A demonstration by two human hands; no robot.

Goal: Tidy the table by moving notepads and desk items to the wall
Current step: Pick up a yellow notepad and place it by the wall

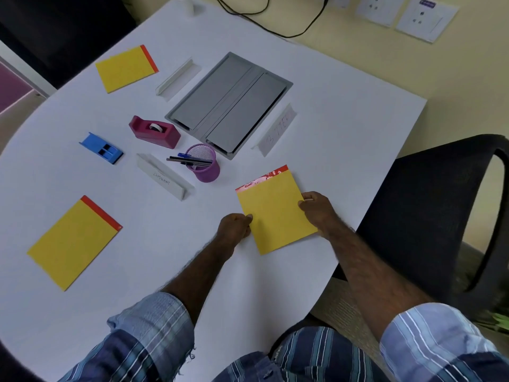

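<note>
A yellow notepad (275,210) with a torn red top strip lies near the table's right front edge. My left hand (234,226) pinches its left edge and my right hand (316,209) grips its right edge. A second yellow notepad (73,242) lies at the front left, and a third (125,68) at the far left. Between them sit a blue stapler-like item (102,148), a maroon tape dispenser (154,130), and a purple mesh pen cup (203,162) lying with pens sticking out.
A grey cable hatch (230,103) is set into the white table (192,257). Three white name stands (162,176) (177,78) (275,130) lie around it. The wall with sockets (427,17) and a black cable is at the back. A black chair (440,216) stands right.
</note>
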